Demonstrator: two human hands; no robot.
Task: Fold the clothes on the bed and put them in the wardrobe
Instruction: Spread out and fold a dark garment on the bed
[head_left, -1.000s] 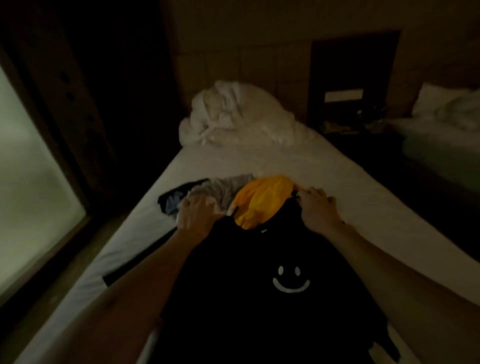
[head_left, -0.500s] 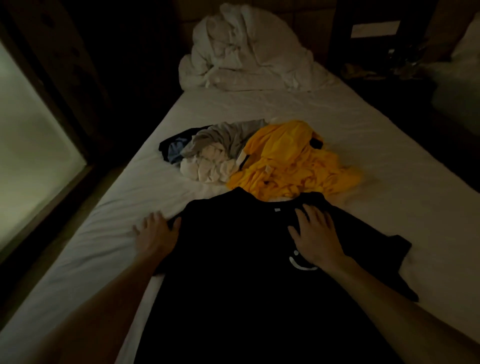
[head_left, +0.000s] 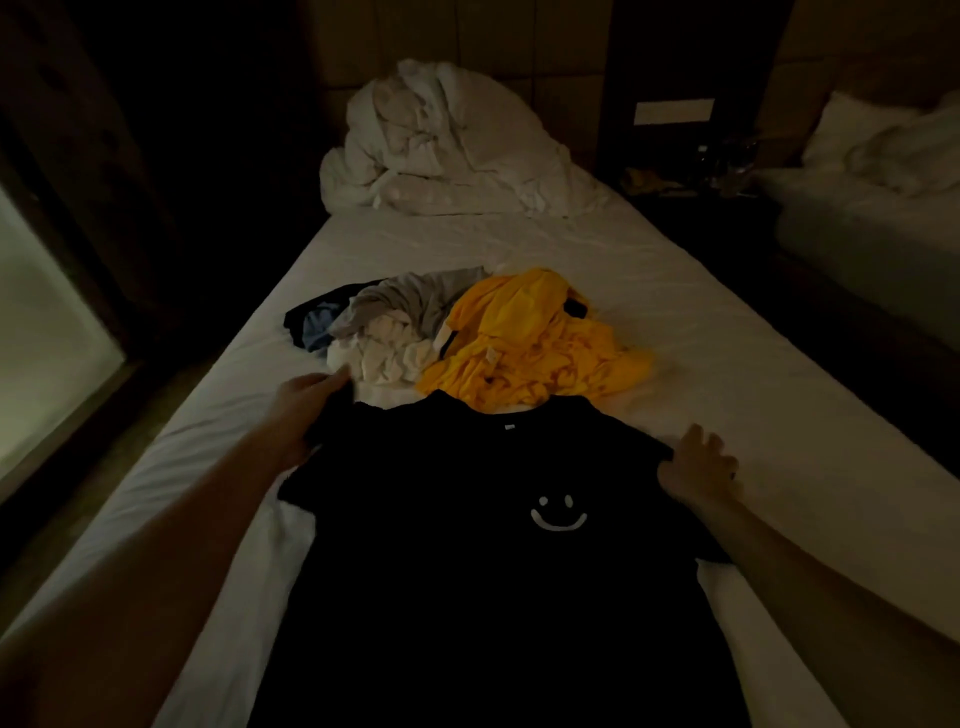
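Spreading a black tee (head_left: 467, 545) face up near the bed's (head_left: 727, 322) foot edge, left hand (head_left: 306, 410) gripping one shoulder, right hand (head_left: 698, 465) pinching the other. Unfolded still: yellow top (head_left: 530, 348), grey shirt (head_left: 410, 301), white cloth (head_left: 389, 353) heaped mid-bed, collar touching the yellow. Likely snags: dim light hiding black creases, a crooked fold, sleeves dragging the heap askew.

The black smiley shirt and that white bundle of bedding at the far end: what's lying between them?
In the head view, a heap of unfolded clothes lies past the black shirt, then bare sheet up to the crumpled duvet.
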